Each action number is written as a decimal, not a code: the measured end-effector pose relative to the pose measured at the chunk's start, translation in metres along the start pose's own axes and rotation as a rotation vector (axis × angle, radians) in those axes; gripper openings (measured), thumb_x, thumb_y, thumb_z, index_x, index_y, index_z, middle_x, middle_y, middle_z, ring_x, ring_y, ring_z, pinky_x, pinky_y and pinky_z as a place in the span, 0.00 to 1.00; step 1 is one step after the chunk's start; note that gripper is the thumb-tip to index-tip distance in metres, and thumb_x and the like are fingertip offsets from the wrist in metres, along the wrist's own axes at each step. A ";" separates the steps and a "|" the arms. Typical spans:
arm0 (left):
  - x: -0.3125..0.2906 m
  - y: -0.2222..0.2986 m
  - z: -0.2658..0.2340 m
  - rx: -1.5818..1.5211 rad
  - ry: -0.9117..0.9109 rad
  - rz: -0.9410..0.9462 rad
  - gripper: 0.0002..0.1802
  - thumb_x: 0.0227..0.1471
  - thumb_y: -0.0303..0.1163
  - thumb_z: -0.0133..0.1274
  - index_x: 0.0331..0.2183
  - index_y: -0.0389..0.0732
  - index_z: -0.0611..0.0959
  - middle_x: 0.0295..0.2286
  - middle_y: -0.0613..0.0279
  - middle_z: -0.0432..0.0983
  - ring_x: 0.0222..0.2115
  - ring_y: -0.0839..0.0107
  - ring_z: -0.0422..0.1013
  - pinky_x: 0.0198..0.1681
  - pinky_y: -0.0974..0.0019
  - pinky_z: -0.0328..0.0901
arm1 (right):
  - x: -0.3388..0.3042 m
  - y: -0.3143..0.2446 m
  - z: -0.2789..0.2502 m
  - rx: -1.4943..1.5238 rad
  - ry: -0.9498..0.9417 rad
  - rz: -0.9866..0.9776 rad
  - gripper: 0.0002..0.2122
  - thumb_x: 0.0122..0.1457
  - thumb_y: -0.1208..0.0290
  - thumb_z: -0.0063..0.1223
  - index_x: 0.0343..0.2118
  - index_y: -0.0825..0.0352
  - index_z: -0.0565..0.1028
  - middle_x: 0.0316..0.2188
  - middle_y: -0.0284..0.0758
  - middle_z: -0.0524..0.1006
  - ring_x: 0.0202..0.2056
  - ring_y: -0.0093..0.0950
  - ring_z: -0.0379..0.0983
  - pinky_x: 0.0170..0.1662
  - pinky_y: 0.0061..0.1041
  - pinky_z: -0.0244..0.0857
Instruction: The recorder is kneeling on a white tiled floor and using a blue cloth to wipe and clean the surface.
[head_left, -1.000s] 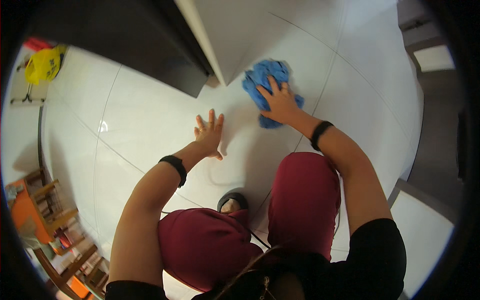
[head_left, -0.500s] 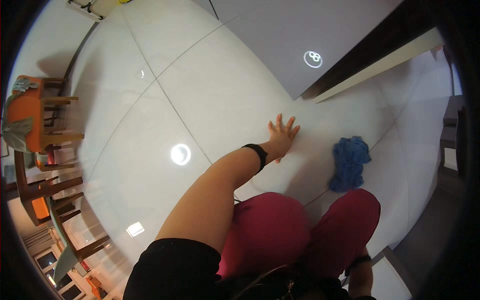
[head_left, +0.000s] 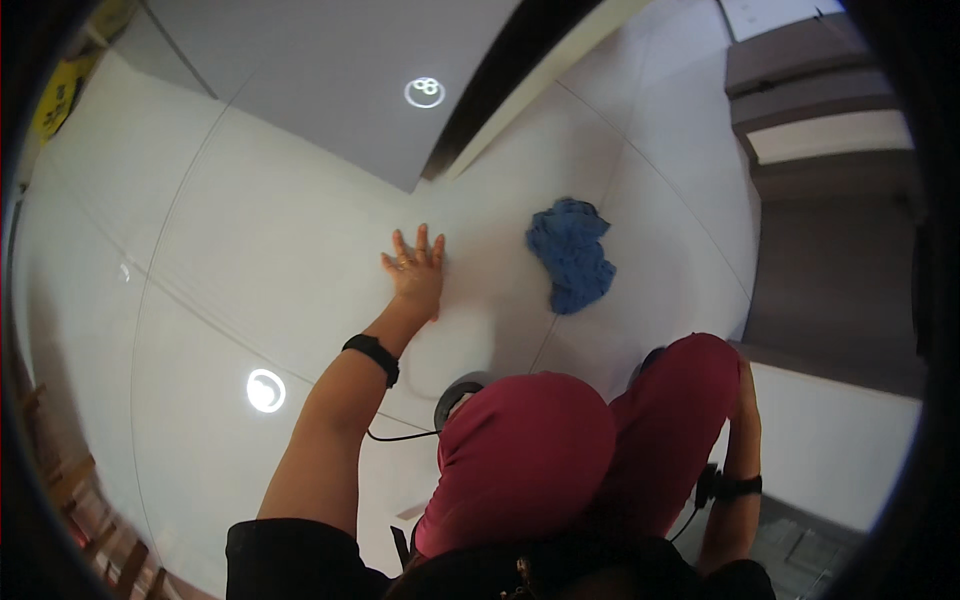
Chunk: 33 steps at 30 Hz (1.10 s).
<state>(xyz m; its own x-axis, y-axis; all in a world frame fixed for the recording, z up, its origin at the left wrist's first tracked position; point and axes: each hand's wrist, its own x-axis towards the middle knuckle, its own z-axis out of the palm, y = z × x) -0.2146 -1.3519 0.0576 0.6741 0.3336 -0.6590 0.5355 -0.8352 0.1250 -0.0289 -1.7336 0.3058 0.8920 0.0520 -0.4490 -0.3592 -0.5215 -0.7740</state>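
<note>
My left hand (head_left: 418, 272) lies on the pale tiled floor (head_left: 300, 290), palm down with its fingers spread. It holds nothing, and a black band circles the wrist. To its right, a crumpled blue cloth (head_left: 572, 258) rests on the floor, apart from both hands. My right hand (head_left: 746, 392) is against the outer side of my right knee, clad in dark red. Its fingers are mostly hidden there. A black band with a small dark device sits on that wrist.
Ahead of my left hand is a grey panel (head_left: 330, 90) with a dark gap and a pale edge (head_left: 545, 90) beside it. Brown-grey furniture (head_left: 835, 270) stands at the right. A yellow object (head_left: 60, 98) is at the far left. A black cable (head_left: 400, 437) runs by my left knee.
My view has swung right, so the cloth, panel and left hand appear farther left. The left hand stays spread on the floor. My right hand now shows beside the right knee.
</note>
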 end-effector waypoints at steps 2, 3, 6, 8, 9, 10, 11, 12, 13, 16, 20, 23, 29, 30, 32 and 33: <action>-0.002 0.002 -0.003 0.006 -0.005 0.010 0.72 0.22 0.45 0.69 0.58 0.48 0.35 0.59 0.53 0.23 0.57 0.36 0.29 0.52 0.35 0.44 | 0.007 -0.009 -0.007 -0.250 -0.013 -0.115 0.08 0.57 0.69 0.40 0.25 0.66 0.70 0.22 0.27 0.68 0.25 0.17 0.63 0.30 0.18 0.59; -0.004 0.000 -0.004 0.010 -0.025 -0.014 0.72 0.22 0.45 0.69 0.58 0.48 0.35 0.59 0.53 0.23 0.57 0.36 0.29 0.52 0.35 0.44 | 0.011 -0.010 -0.009 -0.425 0.013 -0.217 0.08 0.57 0.70 0.41 0.22 0.65 0.68 0.19 0.26 0.65 0.23 0.16 0.60 0.28 0.17 0.57; -0.006 -0.004 -0.002 0.026 -0.015 0.004 0.71 0.23 0.46 0.68 0.58 0.48 0.35 0.59 0.52 0.23 0.57 0.37 0.28 0.52 0.35 0.44 | -0.012 -0.030 0.016 -0.605 0.170 -0.259 0.10 0.57 0.69 0.44 0.22 0.67 0.66 0.18 0.25 0.63 0.22 0.16 0.57 0.25 0.18 0.53; -0.008 -0.007 -0.001 0.031 -0.009 0.002 0.71 0.24 0.46 0.68 0.58 0.47 0.34 0.58 0.52 0.22 0.57 0.37 0.27 0.53 0.35 0.43 | -0.027 -0.021 0.022 -0.644 0.130 -0.343 0.09 0.57 0.69 0.44 0.22 0.67 0.66 0.17 0.25 0.62 0.22 0.17 0.57 0.26 0.18 0.54; -0.009 -0.006 -0.002 0.026 -0.005 0.023 0.71 0.24 0.46 0.68 0.58 0.47 0.34 0.58 0.52 0.22 0.57 0.37 0.27 0.53 0.35 0.43 | -0.034 -0.018 0.026 -0.707 0.104 -0.425 0.09 0.57 0.70 0.44 0.22 0.67 0.66 0.18 0.25 0.62 0.23 0.16 0.57 0.26 0.18 0.54; -0.009 -0.006 -0.003 0.027 -0.016 0.015 0.71 0.24 0.47 0.68 0.58 0.47 0.34 0.58 0.52 0.22 0.57 0.37 0.27 0.53 0.35 0.43 | -0.038 -0.015 0.033 -0.793 0.103 -0.486 0.08 0.57 0.71 0.43 0.23 0.68 0.66 0.18 0.25 0.62 0.22 0.17 0.56 0.26 0.19 0.54; -0.009 -0.004 -0.004 0.030 -0.027 0.006 0.71 0.24 0.47 0.68 0.58 0.46 0.34 0.58 0.52 0.22 0.57 0.37 0.27 0.53 0.36 0.44 | -0.047 -0.019 0.041 -0.703 0.047 -0.404 0.06 0.57 0.73 0.43 0.24 0.68 0.66 0.18 0.27 0.62 0.23 0.18 0.57 0.26 0.20 0.55; -0.008 -0.002 -0.007 0.033 -0.034 0.002 0.71 0.24 0.47 0.68 0.58 0.46 0.35 0.59 0.53 0.22 0.57 0.38 0.27 0.53 0.36 0.44 | -0.053 -0.026 0.046 -0.649 0.020 -0.334 0.06 0.57 0.73 0.43 0.25 0.68 0.66 0.18 0.29 0.62 0.23 0.20 0.57 0.27 0.21 0.56; -0.008 0.000 -0.007 0.043 -0.038 0.019 0.71 0.24 0.47 0.68 0.58 0.46 0.35 0.59 0.53 0.22 0.57 0.38 0.27 0.53 0.36 0.44 | -0.056 -0.029 0.052 -0.587 -0.010 -0.257 0.06 0.56 0.73 0.43 0.25 0.68 0.66 0.18 0.32 0.62 0.23 0.21 0.58 0.27 0.22 0.57; -0.007 -0.002 -0.003 0.055 0.001 -0.005 0.72 0.22 0.46 0.69 0.58 0.47 0.35 0.59 0.54 0.23 0.57 0.38 0.28 0.52 0.36 0.46 | -0.084 -0.034 0.088 -0.803 -0.338 -0.513 0.02 0.53 0.76 0.44 0.26 0.67 0.66 0.18 0.35 0.65 0.23 0.28 0.64 0.29 0.25 0.60; -0.006 -0.004 0.000 0.067 -0.006 -0.029 0.72 0.21 0.47 0.69 0.58 0.47 0.37 0.59 0.53 0.26 0.57 0.38 0.30 0.51 0.37 0.49 | -0.130 -0.034 0.096 -1.159 -0.884 -0.540 0.02 0.49 0.77 0.45 0.26 0.67 0.70 0.23 0.41 0.72 0.27 0.41 0.70 0.32 0.35 0.63; -0.007 0.002 -0.003 0.100 0.019 -0.020 0.73 0.20 0.47 0.70 0.58 0.47 0.37 0.59 0.52 0.27 0.57 0.38 0.30 0.51 0.38 0.50 | -0.144 -0.050 0.066 -1.360 -0.960 -0.333 0.03 0.48 0.76 0.47 0.26 0.67 0.71 0.23 0.42 0.72 0.28 0.40 0.71 0.32 0.35 0.64; -0.008 0.004 0.000 0.108 0.041 -0.006 0.73 0.19 0.47 0.70 0.58 0.45 0.38 0.59 0.51 0.28 0.57 0.37 0.31 0.50 0.38 0.52 | -0.118 -0.096 -0.023 -0.629 -0.613 -0.218 0.06 0.55 0.72 0.43 0.27 0.66 0.72 0.28 0.35 0.72 0.30 0.27 0.70 0.35 0.24 0.65; -0.009 0.005 -0.002 0.117 0.043 0.002 0.73 0.19 0.47 0.70 0.58 0.45 0.38 0.59 0.51 0.28 0.57 0.37 0.31 0.50 0.38 0.52 | -0.100 -0.109 -0.049 -0.606 -0.295 -0.236 0.09 0.57 0.68 0.40 0.27 0.65 0.72 0.28 0.34 0.72 0.30 0.25 0.69 0.33 0.22 0.65; -0.011 -0.001 0.000 0.135 0.082 -0.011 0.72 0.19 0.47 0.70 0.58 0.45 0.40 0.59 0.49 0.29 0.57 0.36 0.32 0.49 0.39 0.53 | -0.067 -0.127 -0.070 -0.762 0.099 -0.406 0.12 0.57 0.60 0.40 0.22 0.62 0.64 0.23 0.29 0.67 0.27 0.19 0.64 0.34 0.18 0.57; -0.008 0.003 0.002 0.138 0.081 -0.001 0.72 0.19 0.47 0.70 0.58 0.45 0.40 0.59 0.49 0.29 0.57 0.36 0.32 0.49 0.39 0.53 | -0.052 -0.123 -0.093 -0.740 0.171 -0.371 0.07 0.57 0.64 0.43 0.27 0.59 0.69 0.25 0.27 0.69 0.27 0.18 0.64 0.32 0.17 0.55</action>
<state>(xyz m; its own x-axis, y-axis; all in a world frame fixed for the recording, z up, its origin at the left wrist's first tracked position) -0.2197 -1.3586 0.0617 0.7159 0.3637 -0.5960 0.4644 -0.8854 0.0175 -0.0056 -1.7516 0.4666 0.9673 0.2315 -0.1032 0.1846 -0.9224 -0.3394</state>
